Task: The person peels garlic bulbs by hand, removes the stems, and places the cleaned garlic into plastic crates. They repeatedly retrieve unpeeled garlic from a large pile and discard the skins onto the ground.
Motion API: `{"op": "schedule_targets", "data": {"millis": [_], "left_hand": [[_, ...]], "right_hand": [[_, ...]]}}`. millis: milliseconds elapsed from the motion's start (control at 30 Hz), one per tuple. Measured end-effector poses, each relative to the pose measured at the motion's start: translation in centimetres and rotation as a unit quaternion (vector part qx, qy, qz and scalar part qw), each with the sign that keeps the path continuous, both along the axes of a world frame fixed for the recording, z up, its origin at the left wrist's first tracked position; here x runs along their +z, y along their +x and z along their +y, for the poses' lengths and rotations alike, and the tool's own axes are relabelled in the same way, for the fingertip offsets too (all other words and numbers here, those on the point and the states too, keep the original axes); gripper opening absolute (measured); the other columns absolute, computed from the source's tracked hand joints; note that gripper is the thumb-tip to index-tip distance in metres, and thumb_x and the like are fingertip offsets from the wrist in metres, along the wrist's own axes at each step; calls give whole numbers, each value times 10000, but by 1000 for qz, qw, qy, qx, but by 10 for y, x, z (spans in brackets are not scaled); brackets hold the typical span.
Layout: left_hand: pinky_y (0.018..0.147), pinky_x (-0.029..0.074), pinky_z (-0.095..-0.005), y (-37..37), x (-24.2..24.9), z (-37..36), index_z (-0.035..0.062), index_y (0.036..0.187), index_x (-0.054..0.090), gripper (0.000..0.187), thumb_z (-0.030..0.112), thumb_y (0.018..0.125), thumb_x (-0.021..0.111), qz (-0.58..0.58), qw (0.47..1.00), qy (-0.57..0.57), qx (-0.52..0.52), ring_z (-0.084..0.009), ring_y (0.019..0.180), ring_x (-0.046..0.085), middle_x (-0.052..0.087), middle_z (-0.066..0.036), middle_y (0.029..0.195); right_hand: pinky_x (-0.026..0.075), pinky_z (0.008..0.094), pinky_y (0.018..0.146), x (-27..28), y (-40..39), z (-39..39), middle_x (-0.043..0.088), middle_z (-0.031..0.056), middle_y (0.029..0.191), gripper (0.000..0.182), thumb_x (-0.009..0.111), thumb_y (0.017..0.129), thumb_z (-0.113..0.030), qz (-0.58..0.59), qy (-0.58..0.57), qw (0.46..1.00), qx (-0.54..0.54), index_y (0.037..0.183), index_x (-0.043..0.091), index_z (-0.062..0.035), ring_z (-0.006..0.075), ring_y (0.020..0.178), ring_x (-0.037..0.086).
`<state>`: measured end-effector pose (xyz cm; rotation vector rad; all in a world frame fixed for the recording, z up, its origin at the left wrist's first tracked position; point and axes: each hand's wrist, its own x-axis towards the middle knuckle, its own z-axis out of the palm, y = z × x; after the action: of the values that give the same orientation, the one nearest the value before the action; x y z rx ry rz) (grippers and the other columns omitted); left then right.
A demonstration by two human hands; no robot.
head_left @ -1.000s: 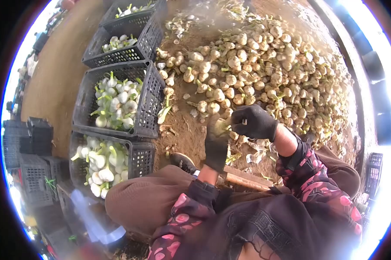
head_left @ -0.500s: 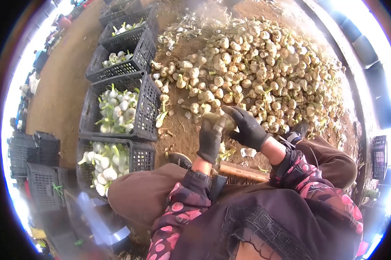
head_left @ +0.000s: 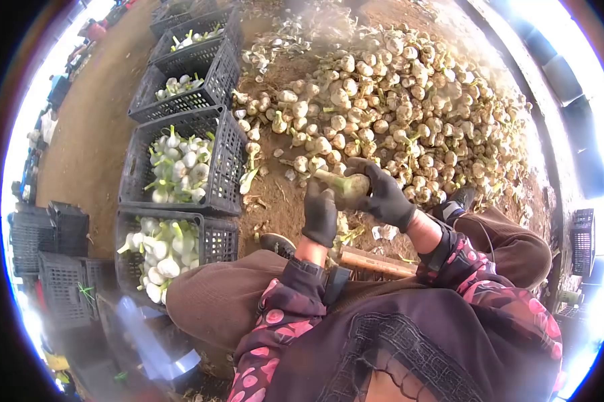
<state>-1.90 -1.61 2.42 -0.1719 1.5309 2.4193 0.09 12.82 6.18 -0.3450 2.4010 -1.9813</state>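
Both my hands wear dark gloves and meet around one garlic bulb (head_left: 357, 185) in front of my knees. My right hand (head_left: 388, 197) is wrapped round the bulb's right side. At the stem end, my left hand (head_left: 321, 213) has its fingers closed; the thick pale stem points up and left above them. Whether a tool is in my left hand cannot be made out. Beyond my hands lies a large heap of dirty garlic bulbs (head_left: 422, 114). To the left, black crates (head_left: 232, 161) hold cleaner white bulbs (head_left: 181, 164).
More crates (head_left: 232, 67) continue the row away from me, and the nearest crate (head_left: 220, 241) touches my left knee area. A wooden piece (head_left: 375, 262) lies between my legs. Further black crates (head_left: 34, 231) stand far left. A low ledge (head_left: 550, 134) runs along the right.
The garlic bulb has turned, and its stem and round body now show more clearly. My left hand has shifted slightly left and down from the bulb.
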Motion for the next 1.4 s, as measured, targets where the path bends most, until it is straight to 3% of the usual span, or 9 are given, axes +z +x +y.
{"op": "schedule_targets", "data": {"millis": [100,267,400,700,800,967,1167,1300,1400], "left_hand": [[581,442,-225,-1,7,-1,39,1027,502,207,47,821,500,31,998,57,6,-89,639,504,556,-24,828],[610,460,-230,1,6,1,43,1057,510,232,176,879,575,25,995,-97,-18,-81,702,519,547,-43,885],[701,476,-276,-1,-19,-1,40,1052,501,202,98,869,562,124,990,-31,-61,-123,809,538,536,-56,964],[693,507,-243,4,-2,0,48,1195,499,294,137,917,534,49,998,-17,-44,-108,866,582,589,-40,1021],[689,513,-249,0,-14,-2,29,1217,483,321,90,903,478,95,993,-60,-38,-116,883,587,588,-49,1036],[676,511,-267,-2,-23,1,42,1193,469,339,67,875,352,105,992,-53,-52,-139,860,596,576,-58,1023],[907,465,-333,2,12,-9,18,1329,386,514,37,816,385,95,992,43,-68,-230,1065,560,515,-133,1236],[936,430,-322,4,4,2,-23,1251,449,449,-6,823,316,324,922,-204,-55,-242,1140,502,533,-175,1189],[784,491,-301,3,-5,0,-13,1236,469,443,-24,815,332,306,927,-210,-57,-209,931,587,587,-149,1049]], "right_hand": [[439,308,948,-9,-2,7,494,67,1228,697,725,759,-17,-171,-215,961,13,1338,338,-3,138,1082,516],[409,324,979,11,1,5,509,75,1235,700,787,708,-89,127,255,958,23,1301,420,-23,178,1131,502],[425,326,947,-19,-1,12,556,108,1190,719,837,663,-161,1,48,999,-23,1261,456,-36,200,1101,529],[420,388,949,17,6,-1,556,175,1198,633,761,679,-143,120,302,946,-15,1239,483,-41,324,1127,529],[446,339,913,5,1,3,581,136,1174,636,797,693,-198,-22,50,998,-27,1224,489,-30,239,1097,567],[463,412,883,11,10,-2,553,203,1178,626,717,756,-219,179,333,925,-50,1290,436,-51,367,1021,577],[542,345,769,2,4,-4,532,107,1101,500,536,858,-215,-294,-455,840,-26,1298,374,-39,228,903,607],[538,337,575,-47,7,-24,561,53,911,372,426,942,-358,-179,-138,937,-267,1208,453,-99,180,733,586],[510,279,563,-22,5,-28,588,30,951,333,449,945,-333,-321,-319,867,-209,1186,507,-110,134,735,593]]}}
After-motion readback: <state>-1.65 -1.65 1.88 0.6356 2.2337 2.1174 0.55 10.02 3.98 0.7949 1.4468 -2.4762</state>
